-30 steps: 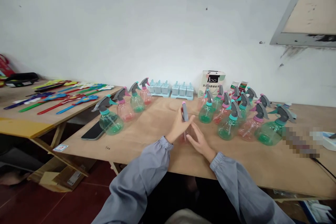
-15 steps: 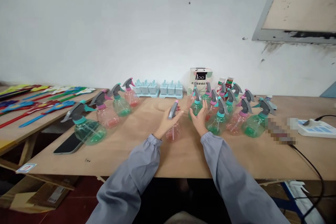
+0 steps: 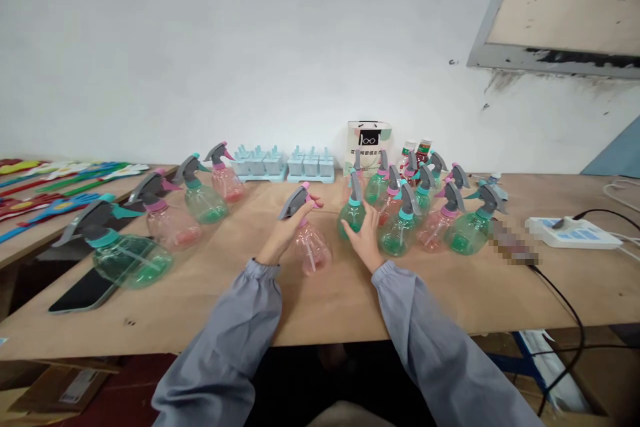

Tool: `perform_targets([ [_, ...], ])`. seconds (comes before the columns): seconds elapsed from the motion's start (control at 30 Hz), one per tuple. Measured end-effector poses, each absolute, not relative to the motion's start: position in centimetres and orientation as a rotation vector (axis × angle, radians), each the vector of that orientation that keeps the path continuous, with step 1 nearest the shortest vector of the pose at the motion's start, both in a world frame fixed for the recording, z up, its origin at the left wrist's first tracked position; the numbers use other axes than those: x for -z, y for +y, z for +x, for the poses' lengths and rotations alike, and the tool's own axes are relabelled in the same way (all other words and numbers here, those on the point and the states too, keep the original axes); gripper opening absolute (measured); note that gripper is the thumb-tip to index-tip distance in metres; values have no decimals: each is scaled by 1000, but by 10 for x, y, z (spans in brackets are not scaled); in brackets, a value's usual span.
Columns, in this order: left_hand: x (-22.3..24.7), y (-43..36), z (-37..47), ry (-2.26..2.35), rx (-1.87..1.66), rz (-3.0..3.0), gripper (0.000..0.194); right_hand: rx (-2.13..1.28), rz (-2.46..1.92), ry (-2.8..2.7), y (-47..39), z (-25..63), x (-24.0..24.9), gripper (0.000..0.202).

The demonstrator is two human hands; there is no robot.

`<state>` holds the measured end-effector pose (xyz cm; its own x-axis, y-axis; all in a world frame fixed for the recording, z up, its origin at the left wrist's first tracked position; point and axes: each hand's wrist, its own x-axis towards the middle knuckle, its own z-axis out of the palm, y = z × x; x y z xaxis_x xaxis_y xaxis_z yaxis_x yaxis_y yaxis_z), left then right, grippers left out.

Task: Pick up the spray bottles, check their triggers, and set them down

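Observation:
My left hand (image 3: pixel 289 232) grips a clear pink spray bottle (image 3: pixel 314 255) around its neck, just under the grey and pink trigger head. That bottle leans, its base toward the right. A green spray bottle (image 3: pixel 352 213) with a grey head and teal collar is in my right hand (image 3: pixel 366 240), thumb in front and fingers along its right side. Several more pink and green bottles crowd to the right, among them a green one (image 3: pixel 397 235). At left, a slanting row of spray bottles includes a large green one (image 3: pixel 131 260) nearest me.
A dark phone (image 3: pixel 85 290) lies at the table's left edge. Light-blue ice-pop moulds (image 3: pixel 310 165) and a printed paper bag (image 3: pixel 369 147) stand against the wall. A white power strip (image 3: pixel 573 233) with black cable is at right. Colourful hand-shaped sticks (image 3: pixel 65 203) cover the neighbouring table.
The pink bottle in my left hand has shifted left and tilted. My right hand has closed around the green bottle. The camera view has turned slightly right.

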<state>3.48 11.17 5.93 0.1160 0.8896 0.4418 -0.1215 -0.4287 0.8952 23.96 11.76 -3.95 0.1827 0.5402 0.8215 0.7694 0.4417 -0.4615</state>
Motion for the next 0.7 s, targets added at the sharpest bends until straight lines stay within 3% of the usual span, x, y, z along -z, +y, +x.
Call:
perform_targets([
  [0.33,-59,104,37,946,-1424,1449,37,213,-1175,-1511,92,242,44,67],
  [0.53,-55,107,36,733,-1395,1474,27,212,-1176,-1500,94,240,45,65],
  [0.7,-47,107,31,789,-1557,1411,37,202,-1144,-1482,97,239,44,63],
])
